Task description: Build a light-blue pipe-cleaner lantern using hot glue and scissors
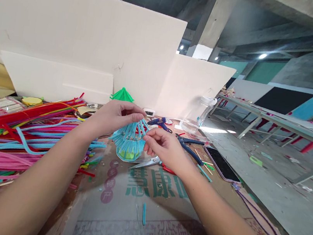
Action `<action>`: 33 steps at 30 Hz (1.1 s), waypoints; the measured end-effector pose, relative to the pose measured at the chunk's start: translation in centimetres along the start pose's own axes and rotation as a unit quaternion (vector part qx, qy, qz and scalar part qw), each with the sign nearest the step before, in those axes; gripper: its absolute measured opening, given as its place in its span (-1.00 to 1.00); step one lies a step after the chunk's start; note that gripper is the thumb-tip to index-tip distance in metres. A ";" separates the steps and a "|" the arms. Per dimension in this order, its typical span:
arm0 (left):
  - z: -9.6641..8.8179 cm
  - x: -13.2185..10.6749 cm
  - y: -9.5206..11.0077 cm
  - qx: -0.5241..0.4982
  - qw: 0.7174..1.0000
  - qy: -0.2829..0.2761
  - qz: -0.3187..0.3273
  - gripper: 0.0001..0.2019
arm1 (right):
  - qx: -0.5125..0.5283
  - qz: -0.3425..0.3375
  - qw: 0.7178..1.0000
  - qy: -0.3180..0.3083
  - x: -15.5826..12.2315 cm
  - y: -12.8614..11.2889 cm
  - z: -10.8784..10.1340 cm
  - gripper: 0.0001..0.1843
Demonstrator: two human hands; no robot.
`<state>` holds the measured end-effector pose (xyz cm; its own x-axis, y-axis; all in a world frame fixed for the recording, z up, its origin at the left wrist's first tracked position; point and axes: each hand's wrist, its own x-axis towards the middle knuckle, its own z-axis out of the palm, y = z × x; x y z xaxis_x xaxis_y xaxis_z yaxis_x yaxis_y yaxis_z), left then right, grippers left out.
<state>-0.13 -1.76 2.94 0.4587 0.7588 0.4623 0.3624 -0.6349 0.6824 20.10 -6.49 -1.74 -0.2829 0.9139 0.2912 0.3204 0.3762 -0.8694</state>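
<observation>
A small light-blue pipe-cleaner model [128, 140], tiered like a pagoda roof with a pale green part low inside, stands on the cardboard. My left hand [118, 115] reaches over its top, thumb and fingers closed on the upper blue strips. At the model's right edge, my right hand [162, 146] has thumb and fingertips pinched together; whatever is between them is too small to make out. Just behind the model is a green pointed roof piece [122, 94]. Scissors [146, 162] with red handles lie beneath my right hand.
Bundles of coloured pipe cleaners [24, 137] cover the left side. On the right are pliers [190, 148], a glue gun [160, 122], a clear plastic jug [196, 113] and a phone [221, 164] near the table edge. White boards [83, 36] stand behind.
</observation>
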 end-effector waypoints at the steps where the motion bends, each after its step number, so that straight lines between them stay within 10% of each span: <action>1: 0.1 0.0 0.0 -0.006 1.000 -0.006 0.000 -0.68 | -0.003 0.002 1.000 -0.004 -0.1 -0.1 0.1 -0.83; 33: 1.1 0.2 -0.4 0.069 0.995 0.006 0.066 -0.84 | 0.067 0.004 0.997 0.034 0.3 0.8 0.6 -0.76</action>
<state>0.76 -1.51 2.19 0.4999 0.6687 0.5504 0.4073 -0.7424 0.5320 19.74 -6.02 -2.54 -0.2179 0.9264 0.3070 0.1976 0.3499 -0.9157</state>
